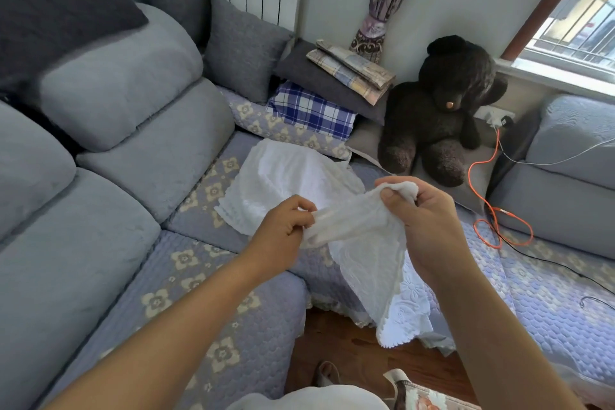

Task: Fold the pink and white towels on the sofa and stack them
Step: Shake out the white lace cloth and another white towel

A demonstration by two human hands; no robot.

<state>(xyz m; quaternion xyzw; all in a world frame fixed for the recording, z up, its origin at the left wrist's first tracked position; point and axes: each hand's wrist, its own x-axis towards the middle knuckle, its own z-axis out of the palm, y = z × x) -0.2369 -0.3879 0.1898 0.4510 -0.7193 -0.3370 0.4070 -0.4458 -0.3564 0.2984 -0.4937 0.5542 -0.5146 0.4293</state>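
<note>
From the head view I see both hands raised over the sofa corner, sharing one white embossed towel (366, 243). The left hand (283, 233) pinches a bunched edge of that towel between thumb and curled fingers. The right hand (429, 220) grips the opposite bunched end, fingers curled round it, with a wad of cloth showing above the thumb. The span between the hands is gathered into a rope-like band. The remainder of the towel hangs down from the right hand, its scalloped lower edge reaching in front of the wooden floor (349, 359) and the sofa's front edge.

A second white lace-edged cloth (286, 176) lies spread and rumpled on the grey sofa's quilted blue cover with beige flowers (186, 263), just behind the hands. I cannot tell whether it touches the held towel.

Beyond it, a blue and white checked fabric (312, 110) lies under a dark grey cushion (326, 80), with a folded pale plaid cloth (352, 70) on top. A large dark brown plush bear (446, 103) sits in the corner beside that stack. An orange cable (492, 203) loops across the seat to the bear's right.
</note>
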